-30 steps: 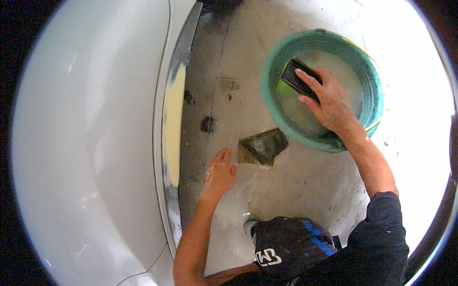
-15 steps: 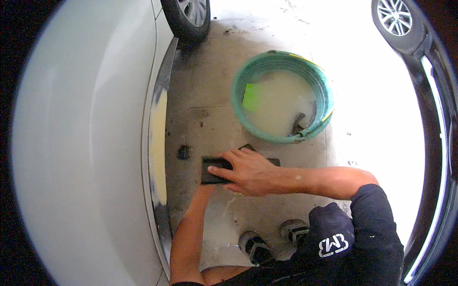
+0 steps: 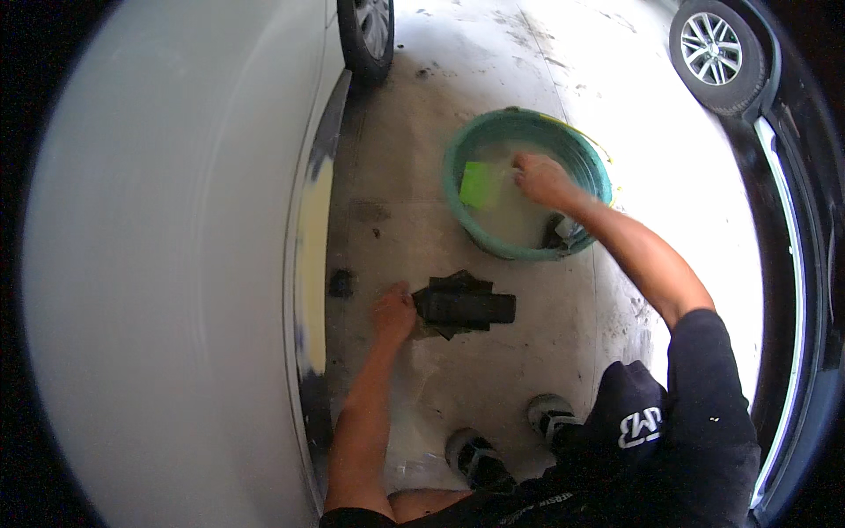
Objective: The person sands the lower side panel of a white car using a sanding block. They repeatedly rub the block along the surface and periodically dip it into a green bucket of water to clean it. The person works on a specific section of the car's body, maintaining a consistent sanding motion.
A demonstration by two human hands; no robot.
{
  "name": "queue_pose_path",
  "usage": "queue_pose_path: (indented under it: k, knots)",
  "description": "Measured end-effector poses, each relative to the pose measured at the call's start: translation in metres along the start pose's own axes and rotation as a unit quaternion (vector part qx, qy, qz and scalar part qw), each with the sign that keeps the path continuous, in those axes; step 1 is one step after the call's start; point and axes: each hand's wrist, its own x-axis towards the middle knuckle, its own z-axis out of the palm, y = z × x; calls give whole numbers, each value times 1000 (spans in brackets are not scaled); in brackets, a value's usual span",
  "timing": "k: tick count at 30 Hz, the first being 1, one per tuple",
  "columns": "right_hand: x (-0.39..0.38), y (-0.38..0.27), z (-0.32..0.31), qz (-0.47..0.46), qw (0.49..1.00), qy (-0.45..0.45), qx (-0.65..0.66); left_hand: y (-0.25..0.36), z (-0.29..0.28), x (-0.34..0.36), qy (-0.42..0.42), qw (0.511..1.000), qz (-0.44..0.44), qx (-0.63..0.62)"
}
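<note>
My right hand [image 3: 541, 180] is over the cloudy water in a green tub [image 3: 480, 239], fingers curled together; whatever they hold, if anything, is hidden. A bright green rectangle [image 3: 475, 185] lies in the water left of it, dark pieces [image 3: 556, 233] at the tub's lower right. My left hand [image 3: 393, 312] hangs beside several overlapping dark sheets [image 3: 444, 326] with a black rectangular block [image 3: 475, 308] on top; its blurred fingers are by their left corner, and whether they touch is unclear.
A pale car panel [image 3: 167, 264] fills the left, its sill bearing a yellowish patch [image 3: 312, 255]. A wheel [image 3: 370, 35] is ahead. A dark vehicle [image 3: 783, 264] with an alloy wheel [image 3: 713, 53] stands right. My shoes [image 3: 471, 458] are on the stained concrete floor [image 3: 458, 383].
My right hand took the black block from the tub to the dark sheets, left it there and moved back into the tub. The view shows more of both vehicles.
</note>
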Motion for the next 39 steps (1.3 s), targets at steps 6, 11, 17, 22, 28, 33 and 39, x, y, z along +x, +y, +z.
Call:
queue_pose_path:
  k: [6,11,17,22,28,33,39]
  knots:
    - [39,95,83,49,935,-278,-215,-1,6,15,-3,999,34,27]
    - [29,101,124,21,933,-246,-263,-9,20,20,-21,1000,22,-8]
    - [40,116,81,158,976,-145,38,-14,15,14,-47,998,1,-49]
    - [63,127,99,105,982,-155,25,-26,-2,-10,-36,997,7,61]
    - [106,138,168,44,948,-294,-113,-41,-21,-79,-43,989,47,136]
    - [109,129,145,7,975,-198,-101,-24,-26,-116,-102,984,-11,144]
    - [67,76,42,-78,992,-49,87,7,-30,-80,-70,985,42,152]
